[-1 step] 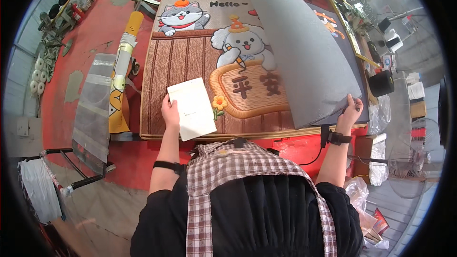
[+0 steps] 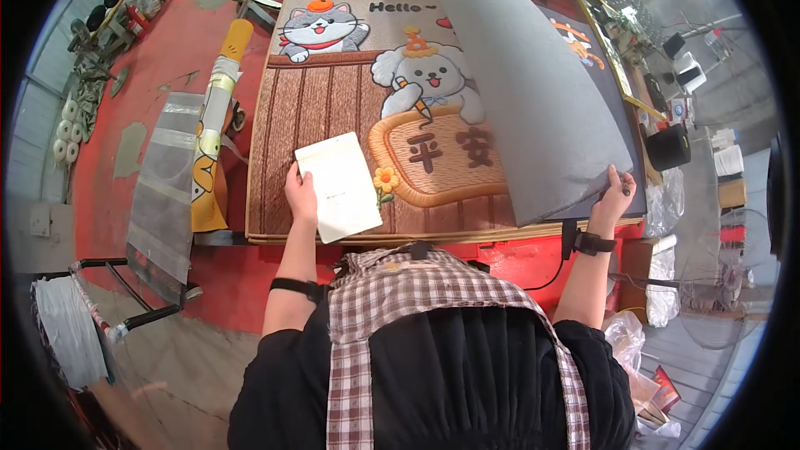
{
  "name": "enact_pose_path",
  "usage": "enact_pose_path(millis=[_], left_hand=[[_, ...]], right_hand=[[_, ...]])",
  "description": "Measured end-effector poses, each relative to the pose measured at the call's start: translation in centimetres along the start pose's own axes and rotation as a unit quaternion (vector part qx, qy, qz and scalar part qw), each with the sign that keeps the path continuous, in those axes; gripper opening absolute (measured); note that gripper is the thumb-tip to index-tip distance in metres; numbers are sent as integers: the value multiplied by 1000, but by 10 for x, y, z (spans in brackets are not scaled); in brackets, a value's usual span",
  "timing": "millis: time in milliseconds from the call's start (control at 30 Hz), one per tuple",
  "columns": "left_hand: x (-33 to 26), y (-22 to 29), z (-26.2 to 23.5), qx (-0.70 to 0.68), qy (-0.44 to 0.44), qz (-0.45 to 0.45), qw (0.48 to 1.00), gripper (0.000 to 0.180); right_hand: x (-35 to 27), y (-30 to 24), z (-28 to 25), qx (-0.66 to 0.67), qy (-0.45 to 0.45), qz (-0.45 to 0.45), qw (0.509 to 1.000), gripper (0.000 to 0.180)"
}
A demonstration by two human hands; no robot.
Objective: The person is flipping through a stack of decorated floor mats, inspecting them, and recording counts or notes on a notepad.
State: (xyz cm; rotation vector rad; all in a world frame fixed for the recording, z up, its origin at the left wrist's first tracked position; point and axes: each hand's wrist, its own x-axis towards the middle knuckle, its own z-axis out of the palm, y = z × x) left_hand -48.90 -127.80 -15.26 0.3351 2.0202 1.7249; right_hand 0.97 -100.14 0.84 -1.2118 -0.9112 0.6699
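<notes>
Head view: the left hand [image 2: 298, 192] grips a flat white card [image 2: 339, 187] against the brown cartoon-printed doormat [image 2: 333, 117] near its front edge; the right hand [image 2: 615, 197] pinches the grey-backed top mat [image 2: 533, 92] by its front right corner, peeling it up to bare the print beneath; a yellow rolled mat [image 2: 218, 108] lies just left.

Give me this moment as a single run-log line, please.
left hand: holds white sheet on cartoon doormat | right hand: lifts grey-backed mat corner, folded back | stack on red table
</notes>
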Motion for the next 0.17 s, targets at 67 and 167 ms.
enact_pose_path(millis=[67, 167], left_hand=[[3, 6, 3, 7, 10, -8, 1000, 42], [8, 10, 2, 68, 43, 4, 997, 45]], right_hand=[[-8, -6, 4, 10, -4, 2, 1000, 30], [-16, -11, 8, 22, -14, 35, 999, 30]])
